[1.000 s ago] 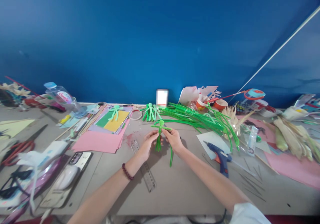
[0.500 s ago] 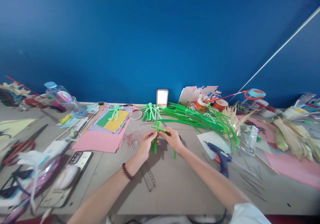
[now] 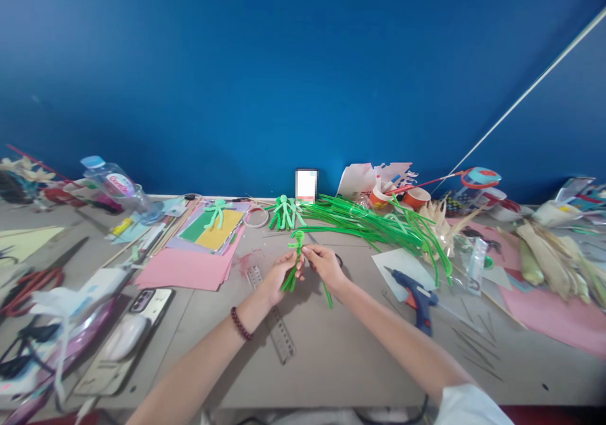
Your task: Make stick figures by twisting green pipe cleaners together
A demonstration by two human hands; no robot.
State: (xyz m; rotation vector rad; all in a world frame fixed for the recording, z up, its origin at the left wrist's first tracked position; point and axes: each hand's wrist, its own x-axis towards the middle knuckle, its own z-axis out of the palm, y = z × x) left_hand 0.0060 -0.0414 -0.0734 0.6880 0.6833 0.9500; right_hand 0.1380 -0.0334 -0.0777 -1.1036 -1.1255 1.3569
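A small green pipe-cleaner figure (image 3: 299,243) with a looped head stands upright over the middle of the table. My left hand (image 3: 282,275) is closed around its body, and its long green legs hang below the fingers. On its right side, my right hand (image 3: 326,264) pinches at the figure near the neck; the fingertips partly hide what they grip. A length of green pipe cleaner (image 3: 327,295) shows below my right hand. Behind are finished-looking green figures (image 3: 284,213) in a bunch, and a single green figure (image 3: 216,213) on coloured sheets.
A clear ruler (image 3: 283,336) lies beneath my left forearm. To the right are a blue glue gun (image 3: 416,295) and a heap of green pipe cleaners (image 3: 364,220). Pink paper (image 3: 184,270), a phone (image 3: 146,314) and scissors (image 3: 33,286) lie left. A small screen (image 3: 307,185) leans against the wall.
The figure has turned slightly and its legs now slant to the lower left. The arm that pointed right toward my right hand no longer shows; my right fingers stay close beside it.
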